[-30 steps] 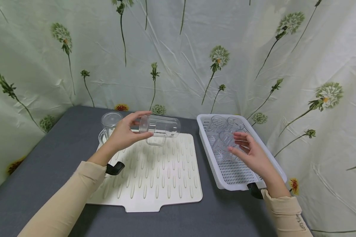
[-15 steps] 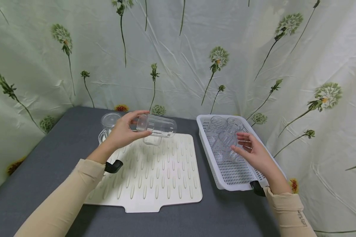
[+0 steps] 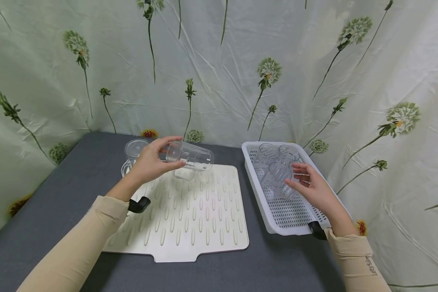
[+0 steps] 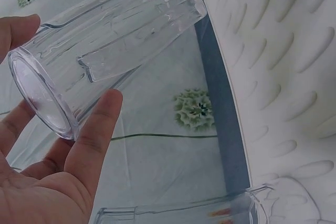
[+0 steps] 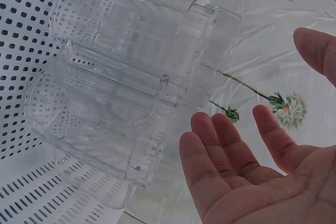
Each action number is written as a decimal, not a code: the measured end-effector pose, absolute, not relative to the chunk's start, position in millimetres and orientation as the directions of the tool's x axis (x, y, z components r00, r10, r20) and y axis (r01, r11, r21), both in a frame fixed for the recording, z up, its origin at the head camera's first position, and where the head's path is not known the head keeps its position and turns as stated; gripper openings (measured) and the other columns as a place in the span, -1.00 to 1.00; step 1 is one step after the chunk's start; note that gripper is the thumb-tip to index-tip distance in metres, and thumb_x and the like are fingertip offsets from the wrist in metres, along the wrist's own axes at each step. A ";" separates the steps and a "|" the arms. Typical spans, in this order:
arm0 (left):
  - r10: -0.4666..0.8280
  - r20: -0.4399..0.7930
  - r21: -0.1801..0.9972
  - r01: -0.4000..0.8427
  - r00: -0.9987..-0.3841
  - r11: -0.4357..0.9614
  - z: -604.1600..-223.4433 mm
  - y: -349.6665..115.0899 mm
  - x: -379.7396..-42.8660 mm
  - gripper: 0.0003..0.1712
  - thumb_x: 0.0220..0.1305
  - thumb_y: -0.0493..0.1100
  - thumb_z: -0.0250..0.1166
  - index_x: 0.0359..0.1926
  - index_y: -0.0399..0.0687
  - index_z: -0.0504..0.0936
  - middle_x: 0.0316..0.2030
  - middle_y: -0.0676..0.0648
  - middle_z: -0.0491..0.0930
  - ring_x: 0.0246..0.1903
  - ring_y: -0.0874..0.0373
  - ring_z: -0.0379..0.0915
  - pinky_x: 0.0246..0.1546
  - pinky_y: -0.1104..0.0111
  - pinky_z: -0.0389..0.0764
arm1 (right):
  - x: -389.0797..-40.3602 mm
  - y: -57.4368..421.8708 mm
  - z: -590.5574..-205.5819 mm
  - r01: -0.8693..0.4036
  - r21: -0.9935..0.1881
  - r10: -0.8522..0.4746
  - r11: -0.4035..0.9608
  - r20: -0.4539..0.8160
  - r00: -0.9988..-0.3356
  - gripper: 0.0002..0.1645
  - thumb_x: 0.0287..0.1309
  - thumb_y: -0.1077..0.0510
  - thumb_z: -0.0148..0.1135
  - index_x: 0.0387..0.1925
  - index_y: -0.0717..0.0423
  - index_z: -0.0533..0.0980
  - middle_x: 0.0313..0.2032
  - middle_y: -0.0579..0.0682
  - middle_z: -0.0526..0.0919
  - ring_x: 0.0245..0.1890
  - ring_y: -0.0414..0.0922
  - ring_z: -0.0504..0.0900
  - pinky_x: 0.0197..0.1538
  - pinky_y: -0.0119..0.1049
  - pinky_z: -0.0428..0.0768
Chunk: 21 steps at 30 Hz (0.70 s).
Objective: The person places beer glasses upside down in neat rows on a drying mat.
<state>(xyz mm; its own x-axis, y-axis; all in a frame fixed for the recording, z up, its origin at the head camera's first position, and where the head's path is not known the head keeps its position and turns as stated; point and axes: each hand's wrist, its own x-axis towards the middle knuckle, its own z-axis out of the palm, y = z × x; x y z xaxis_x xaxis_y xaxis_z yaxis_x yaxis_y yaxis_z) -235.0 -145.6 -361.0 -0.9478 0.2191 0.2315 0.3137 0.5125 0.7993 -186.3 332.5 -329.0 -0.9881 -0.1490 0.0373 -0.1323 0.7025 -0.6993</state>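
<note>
Cloth (image 3: pixel 219 89) printed with dandelions hangs behind a dark grey table (image 3: pixel 284 267). The clear mug (image 3: pixel 197 157) is smooth and see-through, tipped nearly sideways above the back of one white ridged mat (image 3: pixel 204 215); the left hand (image 3: pixel 149 162) grips it near one end between thumb and fingers. The right hand (image 3: pixel 314 192), loosely spread, holds nothing beside three mugs (image 3: pixel 277 174) in one white basket (image 3: pixel 290 215). Another mug (image 3: pixel 136 147) stands at the mat's back left corner: five altogether.

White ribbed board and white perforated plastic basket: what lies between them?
In the head view, only a strip of dark grey tabletop lies between the board and the basket.
</note>
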 end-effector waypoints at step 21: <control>0.222 0.261 0.743 0.342 -0.940 0.575 -361.5 -147.8 -240.4 -0.16 0.29 0.07 0.58 0.54 0.26 0.48 0.37 -0.14 0.52 0.15 -0.17 0.51 -0.06 -0.02 0.69 | -191.1 332.6 -331.0 -0.111 -0.684 -0.142 0.721 0.012 -0.990 -0.11 0.53 -0.02 0.31 0.60 0.30 0.16 0.47 0.44 0.36 0.44 0.42 0.45 0.44 0.36 0.50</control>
<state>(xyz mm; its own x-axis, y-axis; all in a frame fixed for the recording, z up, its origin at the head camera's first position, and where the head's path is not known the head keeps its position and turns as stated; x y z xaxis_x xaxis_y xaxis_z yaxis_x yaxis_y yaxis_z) -240.4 -147.8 -361.5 -0.9395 0.2216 0.2612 0.3422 0.5749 0.7432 -191.1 332.6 -331.0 -0.9898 -0.1419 0.0116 -0.1113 0.7206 -0.6843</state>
